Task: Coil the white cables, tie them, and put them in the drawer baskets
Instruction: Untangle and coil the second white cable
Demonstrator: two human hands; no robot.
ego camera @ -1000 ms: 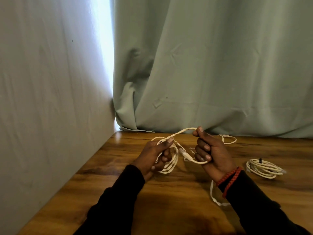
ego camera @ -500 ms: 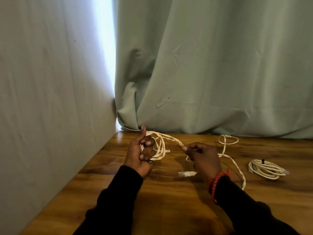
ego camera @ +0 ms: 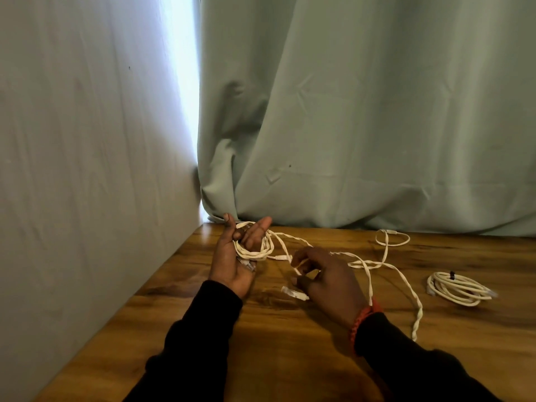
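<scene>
A small coil of the white cable (ego camera: 256, 252) hangs looped round the fingers of my left hand (ego camera: 229, 265), which is raised palm up near the table's back left corner, thumb and one finger pointing up. My right hand (ego camera: 330, 282) is palm down just to the right and pinches a strand of the same cable between fingertips and thumb. A plug end (ego camera: 294, 293) lies on the table under that hand. The loose rest of the cable (ego camera: 404, 275) trails right and back across the wood.
A second white cable (ego camera: 458, 288), coiled and held by a dark tie, lies at the right on the wooden table (ego camera: 290, 343). A grey wall (ego camera: 87, 184) bounds the left side, and a green curtain (ego camera: 362, 126) hangs behind. No drawer or basket shows.
My hands have drawn apart: the left lifted the coil back and left and opened its fingers. The right dropped toward the table, took a new pinch on the strand, and the plug end fell.
</scene>
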